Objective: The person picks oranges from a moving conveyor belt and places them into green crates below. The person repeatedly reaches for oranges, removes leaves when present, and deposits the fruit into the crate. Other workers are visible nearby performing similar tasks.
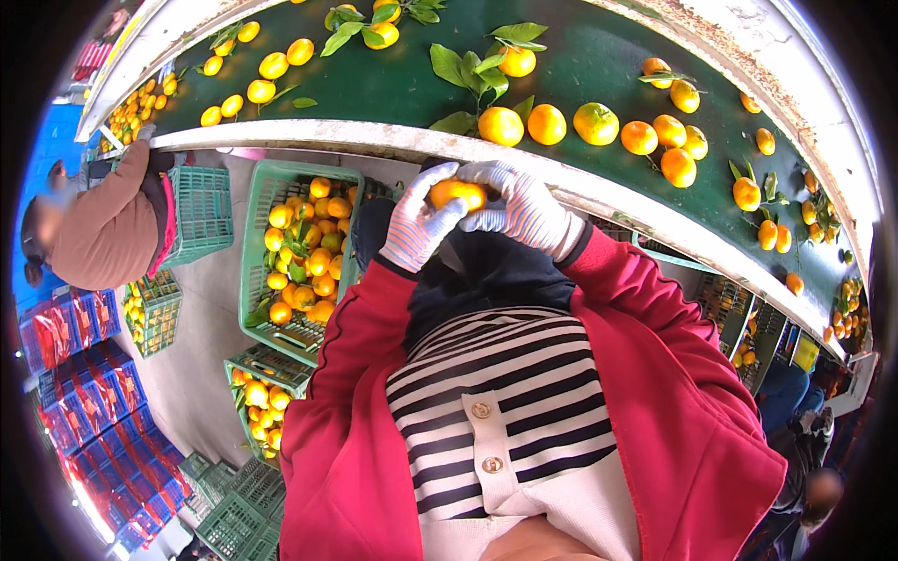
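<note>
Both my hands wear striped knit gloves and meet in front of me, just below the white rail [337, 133] of a green conveyor belt [379, 77]. My left hand [426, 221] grips an orange mandarin [456, 195] from its left side, thumb across the front. Around the fruit's right side curl the fingers of my right hand [515, 207]; part of its grip is hidden. Beyond the rail, mandarins lie on the belt, the nearest being a large one [500, 126] with leaves, another orange one [546, 124] and a greenish-yellow one [595, 124].
To the left stands a green plastic crate [254, 245] filled with mandarins, with another filled crate [242, 361] below it. A person in a brown jacket [105, 224] sits at the far left by the belt. Blue crates [91, 393] are stacked at lower left. Another person [800, 456] is at lower right.
</note>
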Tool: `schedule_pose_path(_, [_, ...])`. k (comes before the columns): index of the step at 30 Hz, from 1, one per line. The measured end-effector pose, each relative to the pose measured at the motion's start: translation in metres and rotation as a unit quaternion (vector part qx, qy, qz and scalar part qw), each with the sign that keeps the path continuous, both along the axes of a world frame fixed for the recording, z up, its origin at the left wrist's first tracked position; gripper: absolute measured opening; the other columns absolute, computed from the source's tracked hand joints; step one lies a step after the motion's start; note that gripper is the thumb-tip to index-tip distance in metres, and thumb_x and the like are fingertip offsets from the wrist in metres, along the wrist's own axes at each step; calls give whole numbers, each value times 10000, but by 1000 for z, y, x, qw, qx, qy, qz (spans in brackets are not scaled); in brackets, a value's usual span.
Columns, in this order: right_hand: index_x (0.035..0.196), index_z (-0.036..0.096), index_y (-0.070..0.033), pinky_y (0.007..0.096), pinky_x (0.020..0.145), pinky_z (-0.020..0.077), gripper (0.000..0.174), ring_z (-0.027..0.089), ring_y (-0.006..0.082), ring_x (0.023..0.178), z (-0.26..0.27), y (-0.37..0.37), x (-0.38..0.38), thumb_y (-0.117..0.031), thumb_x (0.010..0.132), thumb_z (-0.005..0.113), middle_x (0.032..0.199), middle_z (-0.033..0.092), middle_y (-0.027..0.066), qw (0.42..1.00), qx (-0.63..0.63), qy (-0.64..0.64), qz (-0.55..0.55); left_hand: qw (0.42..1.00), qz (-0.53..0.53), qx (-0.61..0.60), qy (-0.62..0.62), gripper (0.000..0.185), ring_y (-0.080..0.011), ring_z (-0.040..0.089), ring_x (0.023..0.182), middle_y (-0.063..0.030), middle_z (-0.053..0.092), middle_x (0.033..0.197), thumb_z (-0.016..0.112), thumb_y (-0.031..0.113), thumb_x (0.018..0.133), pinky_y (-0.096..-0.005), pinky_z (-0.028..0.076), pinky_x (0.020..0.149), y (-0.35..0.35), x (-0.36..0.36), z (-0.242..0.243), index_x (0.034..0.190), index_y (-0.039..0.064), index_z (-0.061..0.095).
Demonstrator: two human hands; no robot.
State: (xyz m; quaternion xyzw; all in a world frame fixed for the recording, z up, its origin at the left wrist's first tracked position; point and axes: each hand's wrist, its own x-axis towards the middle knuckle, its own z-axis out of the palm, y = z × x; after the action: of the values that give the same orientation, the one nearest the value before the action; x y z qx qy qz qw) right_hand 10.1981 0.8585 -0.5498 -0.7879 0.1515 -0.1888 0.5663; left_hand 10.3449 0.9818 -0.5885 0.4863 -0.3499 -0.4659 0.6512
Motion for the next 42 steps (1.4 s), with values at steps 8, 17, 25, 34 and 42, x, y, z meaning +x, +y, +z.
schedule_pose_path(8, [1194, 566, -32, 371, 855, 502, 450, 619, 300, 982, -14, -5, 33, -173, 797, 725, 1088, 624, 156, 989, -132, 29, -62, 975, 168, 133, -62, 353, -194, 580, 979, -78, 547, 1172, 595, 155, 830, -322, 571, 694, 68, 122, -39, 1172, 72, 570])
schedule_pose_path(17, [1125, 638, -160, 445, 960, 405, 368, 548, 297, 1097, -47, -58, 40, -302, 789, 687, 1138, 605, 81, 869, -404, 213, -190, 500, 88, 562, -653, 589, -344, 367, 1293, -142, 436, 1368, 594, 408, 875, -467, 410, 989, 274, 358, -154, 1375, 162, 404])
schedule_pose_path(25, [1127, 623, -190, 433, 859, 464, 447, 600, 293, 974, -70, -88, 56, -363, 728, 727, 1025, 620, 81, 834, -407, 340, -152, 679, 345, 450, -467, 752, -348, 313, 1331, -204, 373, 1428, 639, 451, 831, -430, 266, 1098, 211, 371, -129, 1397, 35, 370])
schedule_pose_path(34, [1020, 674, -174, 425, 780, 504, 335, 621, 308, 919, -51, -147, 30, -329, 727, 721, 959, 637, 95, 734, -357, 524, -244, 795, 148, 94, -581, 661, -405, 331, 1316, -241, 363, 1405, 690, 286, 807, -448, 267, 1094, 43, 321, -42, 1363, 61, 411])
schedule_pose_path(42, [1081, 650, -259, 438, 984, 375, 348, 501, 249, 1175, -31, -170, 76, -255, 737, 701, 1231, 564, 45, 629, -514, 389, -434, 716, 9, 245, -653, 799, -382, 167, 1409, -157, 201, 1530, 653, 488, 788, -501, 194, 1115, 23, 338, -40, 1454, 212, 308])
